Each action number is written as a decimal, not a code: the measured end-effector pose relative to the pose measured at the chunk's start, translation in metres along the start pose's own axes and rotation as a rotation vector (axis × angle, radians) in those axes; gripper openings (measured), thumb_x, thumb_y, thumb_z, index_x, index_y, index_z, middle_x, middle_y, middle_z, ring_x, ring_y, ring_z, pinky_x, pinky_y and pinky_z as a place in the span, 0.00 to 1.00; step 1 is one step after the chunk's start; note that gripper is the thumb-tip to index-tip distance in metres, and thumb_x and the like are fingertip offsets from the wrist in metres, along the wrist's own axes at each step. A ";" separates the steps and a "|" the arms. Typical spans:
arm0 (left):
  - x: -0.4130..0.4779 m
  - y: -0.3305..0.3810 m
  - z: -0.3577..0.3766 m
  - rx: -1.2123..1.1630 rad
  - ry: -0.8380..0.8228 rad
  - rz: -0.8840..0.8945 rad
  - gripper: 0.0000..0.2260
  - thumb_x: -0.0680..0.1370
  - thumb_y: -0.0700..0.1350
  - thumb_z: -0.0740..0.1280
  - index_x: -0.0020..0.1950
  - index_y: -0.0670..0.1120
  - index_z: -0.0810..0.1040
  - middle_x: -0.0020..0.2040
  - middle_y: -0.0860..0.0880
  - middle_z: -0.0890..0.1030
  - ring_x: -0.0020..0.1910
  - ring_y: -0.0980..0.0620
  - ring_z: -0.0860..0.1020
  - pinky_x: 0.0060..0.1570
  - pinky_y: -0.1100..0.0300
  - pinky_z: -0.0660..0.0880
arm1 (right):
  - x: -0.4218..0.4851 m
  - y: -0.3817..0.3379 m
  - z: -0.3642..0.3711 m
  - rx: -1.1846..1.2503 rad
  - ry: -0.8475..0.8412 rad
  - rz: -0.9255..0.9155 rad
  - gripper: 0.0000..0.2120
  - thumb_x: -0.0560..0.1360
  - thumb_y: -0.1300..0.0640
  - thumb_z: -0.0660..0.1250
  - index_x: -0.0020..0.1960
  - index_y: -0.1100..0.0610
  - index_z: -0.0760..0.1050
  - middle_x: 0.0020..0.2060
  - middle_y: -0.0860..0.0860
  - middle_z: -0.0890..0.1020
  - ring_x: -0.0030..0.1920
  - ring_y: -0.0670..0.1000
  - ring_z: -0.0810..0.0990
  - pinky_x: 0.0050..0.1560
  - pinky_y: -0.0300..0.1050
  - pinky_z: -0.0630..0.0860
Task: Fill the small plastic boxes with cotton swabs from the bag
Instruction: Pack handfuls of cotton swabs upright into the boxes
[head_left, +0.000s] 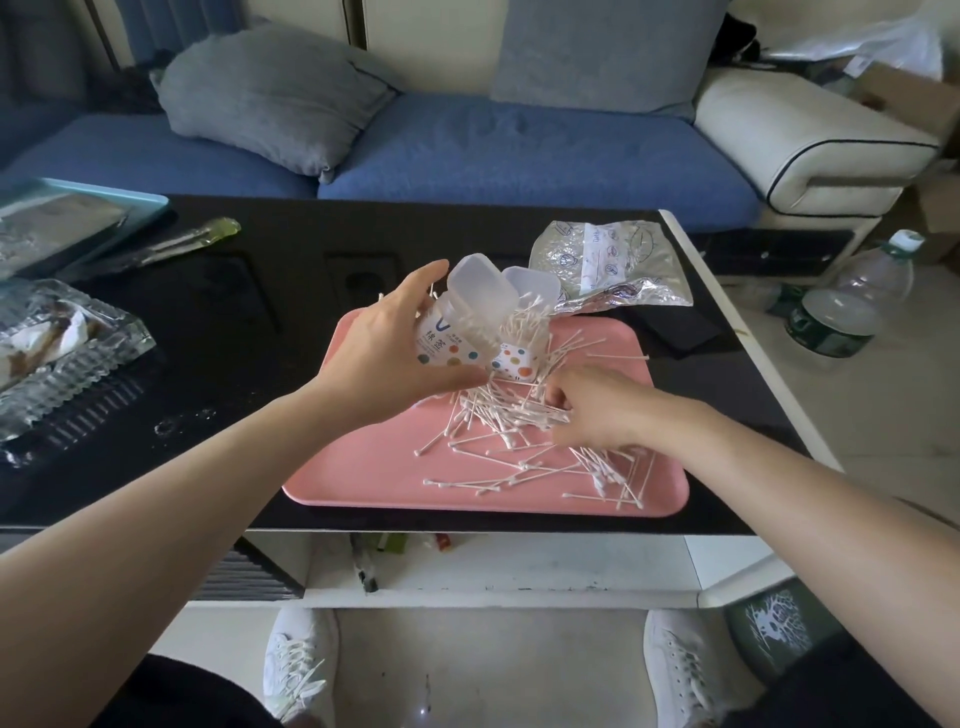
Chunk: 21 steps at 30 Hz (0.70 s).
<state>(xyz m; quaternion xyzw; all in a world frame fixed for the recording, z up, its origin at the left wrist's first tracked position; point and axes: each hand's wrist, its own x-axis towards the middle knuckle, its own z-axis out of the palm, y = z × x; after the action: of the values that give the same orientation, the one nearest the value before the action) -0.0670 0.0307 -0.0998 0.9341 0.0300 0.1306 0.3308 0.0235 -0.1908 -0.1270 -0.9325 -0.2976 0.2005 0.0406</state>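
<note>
On the pink tray (363, 467), about midway through filling two small boxes with cotton swabs.

Tilted in the left hand (384, 358), fingers and thumb wrapped round its sides: one clear box (462, 322), lid hinged open, swabs inside, fullness hard to judge. Just beside it, standing on the tray's far part: second box (522, 332), crammed with swabs, lid up, seemingly near done. Nearer: a wide scatter of loose swabs (498, 415), right hand (587, 410) down in it, fingers curled onto a bundle. Beyond the tray on the black table (234, 322): crumpled bag (608, 265), apparently emptied. Probably left: gathering the scatter, topping up the held box, closing both lids.
</note>
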 end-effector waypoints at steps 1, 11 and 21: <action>0.000 0.002 0.000 -0.020 -0.009 0.012 0.49 0.65 0.59 0.80 0.80 0.56 0.57 0.56 0.56 0.75 0.52 0.52 0.80 0.55 0.49 0.81 | 0.001 -0.001 0.000 -0.018 -0.024 -0.013 0.15 0.74 0.56 0.68 0.57 0.63 0.74 0.49 0.57 0.79 0.46 0.60 0.79 0.45 0.53 0.77; 0.000 0.004 0.010 -0.052 -0.057 0.075 0.49 0.66 0.57 0.80 0.80 0.62 0.55 0.64 0.52 0.75 0.56 0.51 0.80 0.56 0.46 0.80 | 0.003 0.003 0.007 0.032 -0.087 -0.112 0.16 0.81 0.59 0.58 0.39 0.48 0.54 0.39 0.50 0.68 0.35 0.50 0.67 0.37 0.48 0.68; 0.003 -0.001 0.014 -0.036 -0.046 0.061 0.50 0.65 0.58 0.80 0.80 0.61 0.55 0.61 0.53 0.76 0.54 0.51 0.80 0.53 0.48 0.81 | -0.003 0.004 0.011 -0.026 -0.060 -0.171 0.13 0.83 0.48 0.60 0.59 0.57 0.65 0.47 0.48 0.69 0.47 0.51 0.69 0.45 0.45 0.67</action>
<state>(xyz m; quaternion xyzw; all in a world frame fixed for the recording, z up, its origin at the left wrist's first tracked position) -0.0601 0.0233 -0.1103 0.9314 -0.0086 0.1197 0.3437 0.0186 -0.1962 -0.1369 -0.8977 -0.3797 0.2204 0.0366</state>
